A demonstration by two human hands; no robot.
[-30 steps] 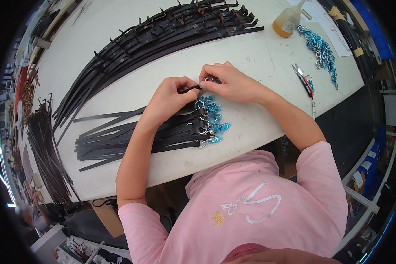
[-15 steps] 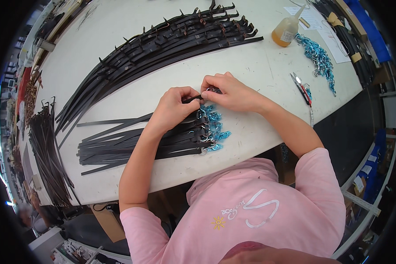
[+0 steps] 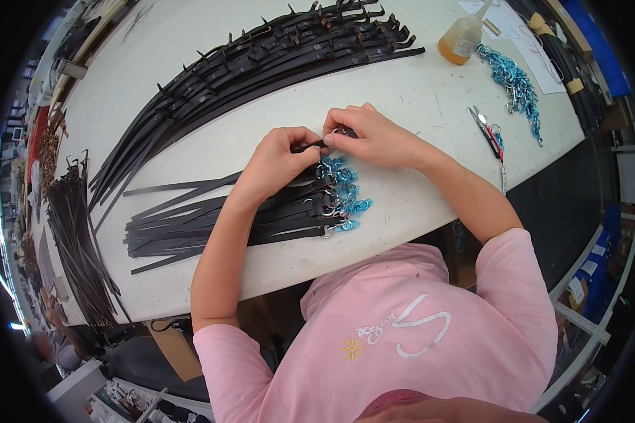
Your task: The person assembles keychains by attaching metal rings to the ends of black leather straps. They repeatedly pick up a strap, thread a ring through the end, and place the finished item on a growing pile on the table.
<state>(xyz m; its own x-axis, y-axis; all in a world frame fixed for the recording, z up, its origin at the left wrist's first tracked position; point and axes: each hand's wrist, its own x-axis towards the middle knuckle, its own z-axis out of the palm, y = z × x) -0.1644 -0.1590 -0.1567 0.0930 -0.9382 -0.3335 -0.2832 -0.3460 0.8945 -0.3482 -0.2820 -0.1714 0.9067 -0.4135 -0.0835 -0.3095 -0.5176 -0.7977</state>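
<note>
My left hand (image 3: 283, 161) pinches a black strap (image 3: 307, 148) near its end, fingers curled. Against it, my right hand (image 3: 367, 135) grips the same strap's end, where a silver metal ring (image 3: 341, 131) shows beside the fingers. Both sets of fingertips nearly meet, so the exact join of ring and strap is partly hidden. Just below the hands lies a pile of black straps (image 3: 183, 224), their right ends fitted with silver metal hardware in blue plastic wrap (image 3: 347, 192).
Long black straps (image 3: 261, 77) lie in rows across the back, and another strap bundle (image 3: 85, 243) hangs at the left edge. Toward the right are a bottle of amber liquid (image 3: 461, 41), a heap of blue-wrapped hardware (image 3: 513, 83), red-and-black thread snips (image 3: 488, 134) and paper sheets (image 3: 540, 62).
The view has shifted slightly, with the table's contents sitting a little differently in it. Both hands keep their pinch on the strap, with hardly any change in the fingers.
</note>
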